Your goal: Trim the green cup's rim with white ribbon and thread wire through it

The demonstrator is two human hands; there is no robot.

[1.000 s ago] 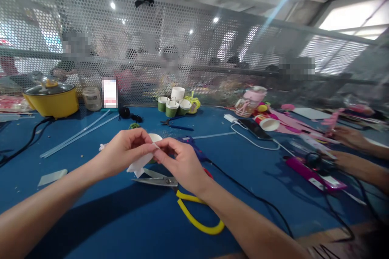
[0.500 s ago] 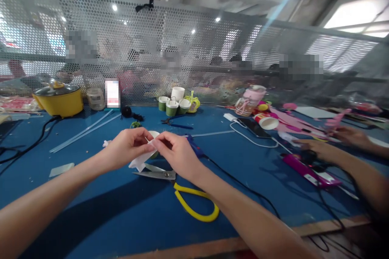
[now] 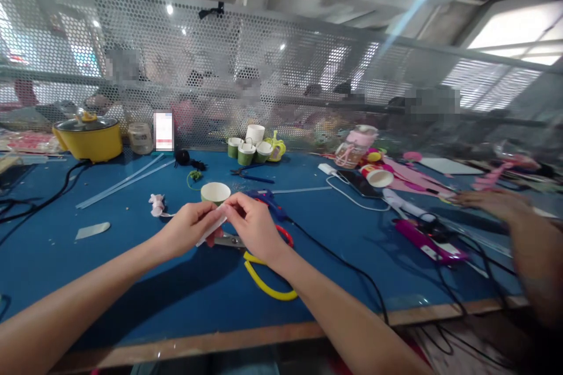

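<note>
A thin white strip of soft material (image 3: 213, 227), paper or cloth I cannot tell, is stretched slantwise between my two hands. My left hand (image 3: 187, 227) is closed, pinching it between thumb and fingers. My right hand (image 3: 255, 224) pinches its upper end close to the left fingertips. Just beyond them stands a white-and-green cup (image 3: 215, 192), partly covered by my fingers. Under my hands lie yellow-handled scissors (image 3: 272, 292), their blades partly hidden. A blue glue gun (image 3: 275, 206) rests behind my right hand, with a red loop beside it. Left of my hands is a small pale pink crumpled piece (image 3: 157, 205).
Along the back stand a yellow pot (image 3: 88, 143), a glass jar (image 3: 141, 139), small green cups (image 3: 246, 154) and pliers (image 3: 253, 176). A purple power strip (image 3: 431, 243) with cables lies right, near a co-worker's hand (image 3: 492, 202). A perforated screen (image 3: 290, 88) rises behind.
The white piece, hanging loose before, is now a narrower strip between my fingers. More of the cup, the pink piece and the red loop shows. The co-worker's near hand has shifted.
</note>
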